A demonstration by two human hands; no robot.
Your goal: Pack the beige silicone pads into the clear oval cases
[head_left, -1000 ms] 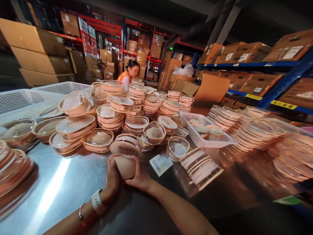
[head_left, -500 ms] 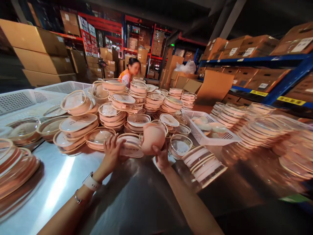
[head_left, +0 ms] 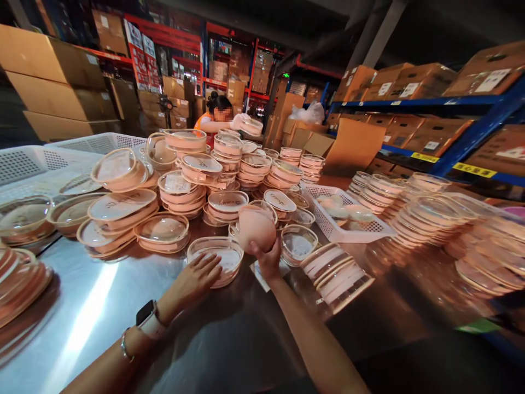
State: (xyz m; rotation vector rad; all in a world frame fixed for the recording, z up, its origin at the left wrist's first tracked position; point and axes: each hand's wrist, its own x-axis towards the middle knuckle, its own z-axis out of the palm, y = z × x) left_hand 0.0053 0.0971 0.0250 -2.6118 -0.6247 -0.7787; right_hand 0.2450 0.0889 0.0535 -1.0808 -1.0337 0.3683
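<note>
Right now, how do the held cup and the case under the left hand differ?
The cup is opaque; the case looks clear on top. The cup is raised in the right hand; the case rests on the table, under the left hand. Both show pinkish beige.

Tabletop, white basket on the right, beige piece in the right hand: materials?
Tabletop: likely metal, satin; streaked glare.
White basket: probably moulded plastic; perforated walls.
Beige piece in the right hand: matte, possibly fabric or foam; no glints, can't confirm.
</note>
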